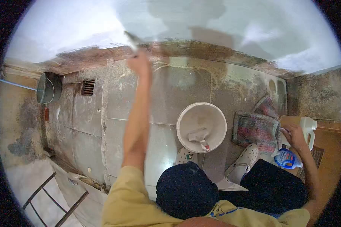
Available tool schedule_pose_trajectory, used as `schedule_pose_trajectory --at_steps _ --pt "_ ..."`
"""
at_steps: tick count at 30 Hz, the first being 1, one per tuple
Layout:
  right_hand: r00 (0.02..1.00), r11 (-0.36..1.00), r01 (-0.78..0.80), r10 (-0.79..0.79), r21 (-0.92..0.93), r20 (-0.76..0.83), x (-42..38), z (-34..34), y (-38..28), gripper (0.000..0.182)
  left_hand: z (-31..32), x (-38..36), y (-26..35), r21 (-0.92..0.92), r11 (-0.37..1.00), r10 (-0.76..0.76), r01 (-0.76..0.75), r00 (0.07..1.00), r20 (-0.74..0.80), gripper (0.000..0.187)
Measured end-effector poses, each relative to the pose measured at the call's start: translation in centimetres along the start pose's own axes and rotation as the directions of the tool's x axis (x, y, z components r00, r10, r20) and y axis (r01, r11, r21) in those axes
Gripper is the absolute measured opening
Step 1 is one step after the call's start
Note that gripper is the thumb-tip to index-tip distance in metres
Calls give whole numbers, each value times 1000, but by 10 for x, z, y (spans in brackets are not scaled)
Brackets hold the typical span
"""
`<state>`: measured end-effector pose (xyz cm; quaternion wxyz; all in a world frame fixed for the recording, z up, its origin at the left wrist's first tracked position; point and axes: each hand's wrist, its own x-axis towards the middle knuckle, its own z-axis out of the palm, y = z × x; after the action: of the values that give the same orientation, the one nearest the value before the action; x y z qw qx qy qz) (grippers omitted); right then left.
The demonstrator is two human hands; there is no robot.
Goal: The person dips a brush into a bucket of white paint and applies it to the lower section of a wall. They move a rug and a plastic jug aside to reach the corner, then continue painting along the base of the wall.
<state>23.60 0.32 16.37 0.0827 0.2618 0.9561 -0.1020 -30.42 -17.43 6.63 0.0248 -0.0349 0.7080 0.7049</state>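
Observation:
My left hand point(140, 63) reaches forward, closed around a putty knife point(131, 41), its flat end blurred and dark-edged against the wall's lower part. The wall point(91, 28) carries a white coat that ends in a ragged edge over brown, stained surface. Between my arms stands a pale bucket point(181, 120) with white material and a small red-tipped thing point(204, 145) inside. At the right, my right hand point(293, 135) has its fingers curled beside a checked cloth point(254, 128); I cannot tell what they hold.
A white jug point(309, 126) and a blue-labelled bottle point(286, 159) are by my right forearm, over cardboard point(326, 138). My pale clogs point(244, 160) rest on the tiled floor point(130, 102). A dark bucket point(51, 89), floor drain point(88, 87) and metal frame point(57, 200) lie leftward.

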Motion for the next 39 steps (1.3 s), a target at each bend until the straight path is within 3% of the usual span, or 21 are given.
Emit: schedule_pose_trajectory --at_steps 2,3,7,9,11,13,15,16,18,19,20,21,23,26,29,31,33,34,35,38,39 --pt "981 984 154 -141 -92 136 19 19 6 15 78 -40 -38 14 1000 4 -4 1000 14 22" --pt "965 972 209 -187 -110 181 31 18 -3 17 106 -89 -28 207 956 197 -207 978 66 32" --pt "931 935 354 -355 25 84 66 41 -36 21 149 -208 12 73 994 15 -77 783 622 29" --pt "928 933 357 -360 44 94 68 50 -42 21 158 -210 1 88 994 -19 -68 680 733 29" --pt "923 929 365 -370 62 105 65 51 -43 22 172 -186 -35 81 815 268 -574 496 826 25" --pt "916 925 379 -380 32 128 56 50 -31 22 118 -133 -3 63 910 150 -409 468 871 29" --pt "945 951 308 -309 27 109 45 53 -13 23 72 -52 -19 109 863 193 -493 521 831 34" --pt "969 974 227 -228 17 95 39 54 -4 24 28 -26 -2 297 857 37 -421 626 779 32" --pt "979 981 162 -147 -106 138 29 48 11 24 -53 58 -11 213 969 -43 -122 770 636 21" --pt "978 981 169 -155 -99 138 24 46 16 24 -92 73 24 445 827 91 -344 863 498 18" --pt "986 994 63 -47 -94 160 20 45 20 24 -132 130 9 235 946 103 -224 893 438 19" --pt "981 995 -44 61 -94 186 17 47 23 26 -157 150 24 388 889 188 -245 966 180 20" --pt "992 987 37 -17 -159 124 18 58 31 23 -202 210 18 185 967 199 -174 972 -126 22" --pt "977 961 214 -212 -174 26 45 55 22 22 -187 206 26 66 971 240 -232 952 -191 24" --pt "943 930 332 -331 -159 30 71 36 1 20 -119 186 -25 320 910 279 -263 960 -2 22" --pt "939 918 344 -337 -199 66 79 17 -7 18 -40 114 -73 522 650 618 -552 784 60 28" --pt "967 935 227 -183 -274 177 80 2 -11 24 -4 -24 -28 369 846 225 -385 885 409 28" --pt "966 935 226 -179 -272 185 76 1 -8 24 3 -68 -17 341 881 66 -328 799 597 33" --pt "960 929 277 -256 -247 111 72 0 -1 19 11 -102 -24 72 879 303 -472 667 680 29" --pt "941 905 331 -337 -269 27 52 0 23 17 12 -157 -19 150 878 91 -454 466 880 26" --pt "937 888 334 -349 -317 11 42 1 30 17 2 -159 1 60 867 90 -495 275 957 25"
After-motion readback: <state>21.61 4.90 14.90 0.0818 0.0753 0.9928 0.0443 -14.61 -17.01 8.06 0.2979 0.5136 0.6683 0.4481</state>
